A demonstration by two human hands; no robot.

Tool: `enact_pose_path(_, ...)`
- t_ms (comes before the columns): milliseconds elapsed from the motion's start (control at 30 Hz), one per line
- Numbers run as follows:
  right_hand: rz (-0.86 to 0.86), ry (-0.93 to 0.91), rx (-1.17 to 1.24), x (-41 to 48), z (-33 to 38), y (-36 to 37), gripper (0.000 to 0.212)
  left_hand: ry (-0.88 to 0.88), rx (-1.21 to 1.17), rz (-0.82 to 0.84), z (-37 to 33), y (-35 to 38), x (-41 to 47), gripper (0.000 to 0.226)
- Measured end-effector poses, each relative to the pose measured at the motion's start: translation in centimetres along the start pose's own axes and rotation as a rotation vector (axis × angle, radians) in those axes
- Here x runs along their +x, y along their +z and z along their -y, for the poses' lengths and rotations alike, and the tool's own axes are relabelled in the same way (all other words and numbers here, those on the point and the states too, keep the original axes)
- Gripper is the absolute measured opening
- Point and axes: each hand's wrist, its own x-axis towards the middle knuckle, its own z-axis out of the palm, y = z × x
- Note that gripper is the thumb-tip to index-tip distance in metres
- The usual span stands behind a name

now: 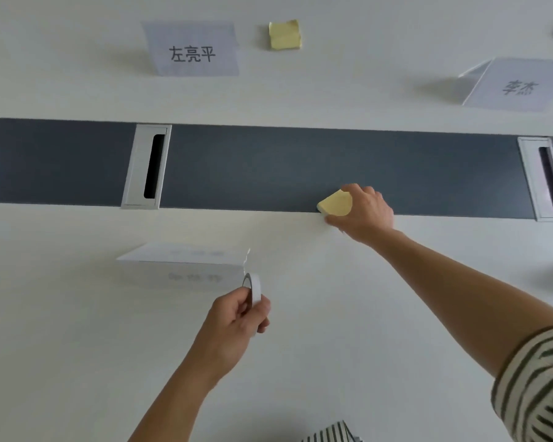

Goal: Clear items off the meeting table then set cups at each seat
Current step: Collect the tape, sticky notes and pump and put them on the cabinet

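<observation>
The white meeting table (77,346) carries a dark grey centre strip (300,167) along its length. At the near edge of that strip, the right hand (364,212) grips a yellow pad of sticky notes (335,204), with fingers curled over its top and the thumb at its lower edge. The pad is tilted; whether it is clear of the table cannot be told. The left hand (233,323) pinches a white roll of tape (253,290) upright between thumb and curled fingers, just beside a folded white paper name card (186,266).

To do this pickup well, lift the pad straight up with its sheets squeezed together. A second yellow sticky pad (284,35) lies on the far side near a printed name card (193,52) and is probably next. No cups are in view.
</observation>
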Motion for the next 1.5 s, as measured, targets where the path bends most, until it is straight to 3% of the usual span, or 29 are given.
enact_pose_path(133,0.158,0.196,0.715,-5.1,-2.3,-2.4,0.077,0.095,0.047,0.010,-1.8,-0.1,-1.0,0.018)
enact_pose_path(233,0.284,0.201,1.116,-10.5,-4.9,-4.8,0.071,0.144,0.074,0.027,-2.5,0.3,-2.5,0.021)
enact_pose_path(333,0.377,0.158,1.392,-16.0,-8.1,-6.4,0.065,0.168,0.080,0.069,-2.4,1.5,-4.3,0.020)
enact_pose_path(533,0.443,0.056,1.804,-28.2,-13.5,-6.4,0.084,0.232,0.117,0.184,-2.3,6.2,-8.9,0.022)
enact_pose_path(667,0.328,0.095,1.820,-36.3,-16.1,-4.8,0.071,0.284,0.190,0.266,-1.5,10.0,-12.3,0.022)
enact_pose_path(867,-0.024,0.392,1.642,-49.6,-20.7,-1.1,0.019,0.335,0.348,0.437,2.0,16.9,-18.8,0.025)
enact_pose_path(1200,-0.514,0.733,1.632,-71.0,-29.4,7.4,0.018,0.453,0.678,0.762,9.0,29.4,-29.2,0.037)
enact_pose_path(1333,-0.645,0.821,1.673,-74.6,-32.5,8.7,0.018,0.520,0.735,0.875,9.0,35.1,-31.6,0.025)
enact_pose_path(1500,-0.760,0.850,1.711,-75.5,-37.2,8.1,0.019,0.589,0.767,0.958,7.4,43.8,-32.7,0.031)
